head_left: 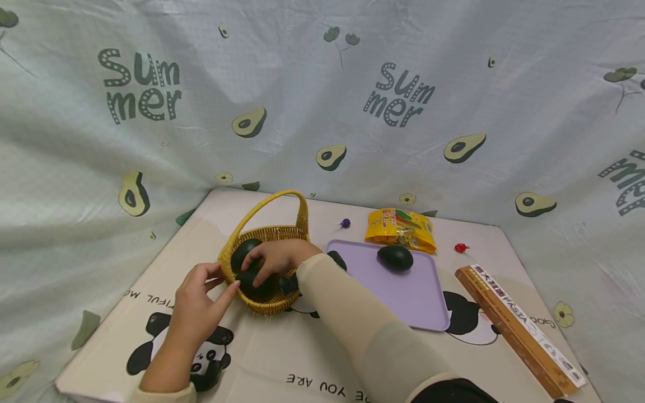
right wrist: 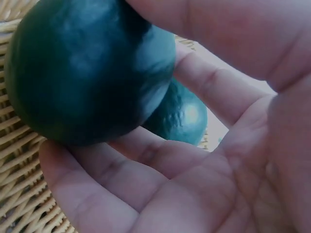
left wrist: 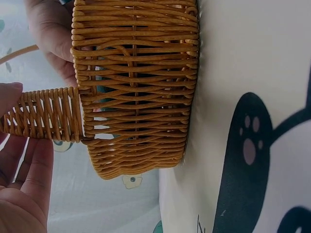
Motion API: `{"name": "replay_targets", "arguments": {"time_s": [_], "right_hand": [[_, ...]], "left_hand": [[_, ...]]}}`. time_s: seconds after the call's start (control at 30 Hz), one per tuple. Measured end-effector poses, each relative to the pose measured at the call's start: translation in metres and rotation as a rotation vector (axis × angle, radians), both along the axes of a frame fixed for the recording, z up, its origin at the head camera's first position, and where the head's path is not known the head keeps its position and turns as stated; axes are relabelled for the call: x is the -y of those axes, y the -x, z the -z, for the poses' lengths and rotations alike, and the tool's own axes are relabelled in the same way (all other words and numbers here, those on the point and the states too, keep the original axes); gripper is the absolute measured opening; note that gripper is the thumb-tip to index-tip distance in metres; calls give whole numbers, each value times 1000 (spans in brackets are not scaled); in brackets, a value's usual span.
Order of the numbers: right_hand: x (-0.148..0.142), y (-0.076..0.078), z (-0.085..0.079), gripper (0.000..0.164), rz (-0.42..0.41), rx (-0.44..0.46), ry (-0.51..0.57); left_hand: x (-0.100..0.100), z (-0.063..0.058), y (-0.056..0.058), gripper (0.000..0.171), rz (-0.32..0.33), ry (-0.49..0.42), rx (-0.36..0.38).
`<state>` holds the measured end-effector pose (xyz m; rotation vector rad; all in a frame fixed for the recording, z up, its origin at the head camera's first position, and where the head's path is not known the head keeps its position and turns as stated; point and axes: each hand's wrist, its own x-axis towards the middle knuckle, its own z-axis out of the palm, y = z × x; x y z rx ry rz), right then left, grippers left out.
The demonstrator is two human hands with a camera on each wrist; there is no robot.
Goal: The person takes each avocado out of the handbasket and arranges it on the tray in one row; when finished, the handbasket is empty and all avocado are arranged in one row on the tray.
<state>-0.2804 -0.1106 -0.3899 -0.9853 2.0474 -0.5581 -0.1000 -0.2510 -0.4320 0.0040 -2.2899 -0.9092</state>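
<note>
A yellow wicker basket (head_left: pixel 272 307) with an arched handle stands on the table's left half. My left hand (head_left: pixel 201 299) pinches the base of its handle (left wrist: pixel 46 114), thumb on one side and fingers on the other. Reaching inside, my right hand (head_left: pixel 282 256) grips a dark green avocado (right wrist: pixel 87 73) between thumb and fingers, against the woven wall. Beyond those fingers, a second avocado (right wrist: pixel 182 116) shows in the right wrist view. In the head view, an avocado (head_left: pixel 245 253) lies by the basket's left rim, and the right hand covers part of the basket's inside.
A lilac tray (head_left: pixel 388 299) bears an avocado (head_left: pixel 395 258) and a dark rounded thing (head_left: pixel 336 259) partly behind the right sleeve. Behind it lies a yellow snack bag (head_left: pixel 400 228). A purple lollipop (head_left: pixel 345 223), a red lollipop (head_left: pixel 461 247) and a long pasta box (head_left: pixel 519 330) lie around.
</note>
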Motion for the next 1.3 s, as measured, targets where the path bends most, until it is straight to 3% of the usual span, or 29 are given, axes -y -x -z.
{"name": "replay_targets", "arguments": {"time_s": [0.33, 0.57, 0.67, 1.3], "right_hand": [[-6, 3, -5, 45, 25, 11, 27], [-18, 7, -13, 44, -41, -221, 46], [-26, 9, -15, 43, -59, -251, 66], [-81, 11, -24, 41, -41, -211, 266]], "left_hand": [[1, 2, 1, 45, 9, -13, 2], [0, 1, 1, 46, -9, -1, 24], [0, 0, 1, 46, -9, -1, 29], [2, 2, 3, 47, -15, -6, 23]]}}
